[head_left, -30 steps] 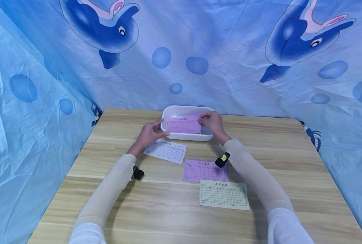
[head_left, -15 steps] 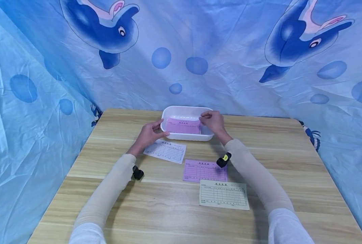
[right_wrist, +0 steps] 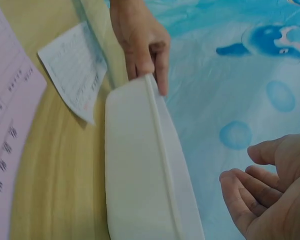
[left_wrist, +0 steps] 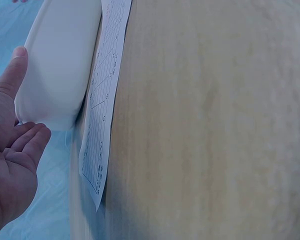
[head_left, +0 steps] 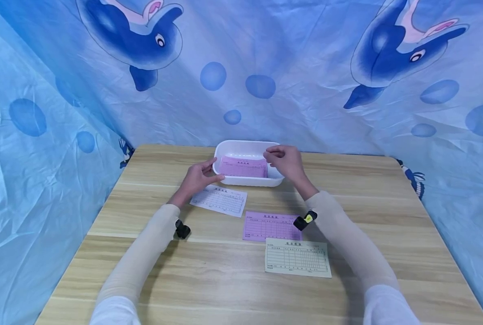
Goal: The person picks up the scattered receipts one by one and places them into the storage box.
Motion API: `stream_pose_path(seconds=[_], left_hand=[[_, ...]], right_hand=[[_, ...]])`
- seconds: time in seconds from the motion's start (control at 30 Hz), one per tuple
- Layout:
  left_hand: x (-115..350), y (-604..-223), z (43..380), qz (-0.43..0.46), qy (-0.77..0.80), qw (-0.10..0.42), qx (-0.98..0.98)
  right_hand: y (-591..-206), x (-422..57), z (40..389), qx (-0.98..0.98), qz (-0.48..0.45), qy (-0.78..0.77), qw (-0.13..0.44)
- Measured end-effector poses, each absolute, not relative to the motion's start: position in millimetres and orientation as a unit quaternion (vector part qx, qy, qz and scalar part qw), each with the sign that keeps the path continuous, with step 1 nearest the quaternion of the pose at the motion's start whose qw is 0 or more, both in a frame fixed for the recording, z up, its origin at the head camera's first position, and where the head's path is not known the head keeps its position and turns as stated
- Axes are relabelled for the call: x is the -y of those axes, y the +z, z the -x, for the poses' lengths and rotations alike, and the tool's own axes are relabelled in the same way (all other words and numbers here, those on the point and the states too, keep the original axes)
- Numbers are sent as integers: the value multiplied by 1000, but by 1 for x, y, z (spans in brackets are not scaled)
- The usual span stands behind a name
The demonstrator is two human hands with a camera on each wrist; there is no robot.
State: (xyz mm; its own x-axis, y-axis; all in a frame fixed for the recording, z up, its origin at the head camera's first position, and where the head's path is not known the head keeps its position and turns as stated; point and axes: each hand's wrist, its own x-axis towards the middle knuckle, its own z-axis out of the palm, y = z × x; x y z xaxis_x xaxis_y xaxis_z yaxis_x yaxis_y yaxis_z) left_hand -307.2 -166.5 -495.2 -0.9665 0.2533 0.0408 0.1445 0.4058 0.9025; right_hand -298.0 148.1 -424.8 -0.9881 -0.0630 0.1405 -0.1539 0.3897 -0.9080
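A white plastic basin [head_left: 249, 182] stands near the table's back edge, with a pink printed receipt slip [head_left: 243, 167] lying inside. My left hand [head_left: 195, 180] grips its left end, thumb at the front and fingers round the side; the right wrist view shows the same left hand [right_wrist: 140, 42] at the basin's corner. Above the basin's right end is my right hand [head_left: 287, 163], fingers loosely bent. In the right wrist view a gap shows between thumb and fingers of the right hand [right_wrist: 270, 192], and nothing is held.
A white slip [head_left: 221, 201] lies just in front of the basin, partly under my left hand. Closer to me, a second pink slip [head_left: 267, 225] is overlapped by a pale green slip [head_left: 298, 259]. Behind the wooden table [head_left: 208, 280] hangs a blue dolphin-print cloth [head_left: 164, 113].
The pink slip that my right hand pinched at its corner now lies lower in the basin, let go. My right hand has lifted slightly off it. The left hand keeps its grip.
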Motion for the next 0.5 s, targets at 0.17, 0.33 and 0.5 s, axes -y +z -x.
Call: stream_pose_path(seconds=[0.17, 0.33, 0.5], left_hand=[[166, -495, 308, -118, 532, 50, -837], [166, -495, 307, -119, 532, 53, -837], [166, -494, 307, -117, 532, 53, -837]], right_hand=[[-423, -145, 281, 842, -93, 529, 46], [-427, -141, 266, 848, -124, 513, 48], [-436, -133, 253, 835, -152, 527, 36]])
